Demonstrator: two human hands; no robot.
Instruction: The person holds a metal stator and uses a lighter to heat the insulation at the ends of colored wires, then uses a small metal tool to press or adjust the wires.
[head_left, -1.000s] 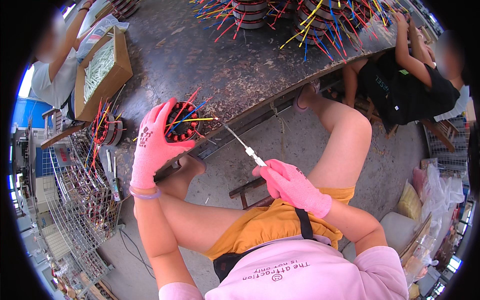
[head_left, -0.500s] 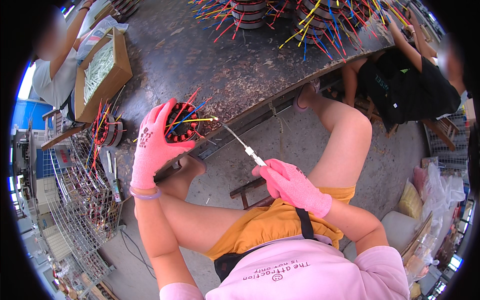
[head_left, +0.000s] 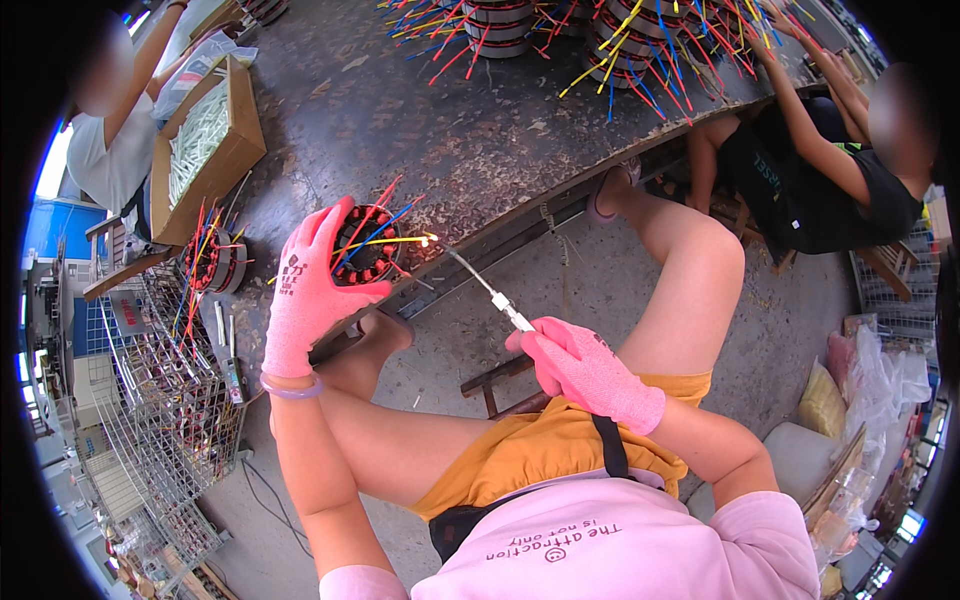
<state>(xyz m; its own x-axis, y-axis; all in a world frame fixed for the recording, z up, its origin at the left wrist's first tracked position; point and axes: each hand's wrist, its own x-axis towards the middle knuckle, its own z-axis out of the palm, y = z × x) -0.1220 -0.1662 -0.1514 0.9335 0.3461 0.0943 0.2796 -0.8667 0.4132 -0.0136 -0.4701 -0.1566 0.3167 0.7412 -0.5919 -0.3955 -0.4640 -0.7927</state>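
My left hand (head_left: 315, 285), in a pink glove, grips the side of a motor stator (head_left: 378, 262) at the table's near edge. Red, blue and yellow wires stick out of its ring of windings. A yellow wire (head_left: 392, 240) points right, and its end glows brightly. My right hand (head_left: 585, 372), also gloved in pink, holds a slim torch (head_left: 500, 300) with a white fitting and a thin metal tube. The tube's tip lies close to the glowing wire end; contact cannot be made out. Left of my left hand stands another wired stator (head_left: 215, 262).
The dark worn table (head_left: 330, 120) carries stacked stators (head_left: 497, 28) at the back. A cardboard box (head_left: 240, 130) of white sleeves stands at the left. Wire racks (head_left: 150, 400) are at lower left. Co-workers sit at the left and at the right (head_left: 800, 170).
The glow at the yellow wire's end is brighter. My hands and the torch have hardly moved. The co-worker at the right has leaned and shifted their arms.
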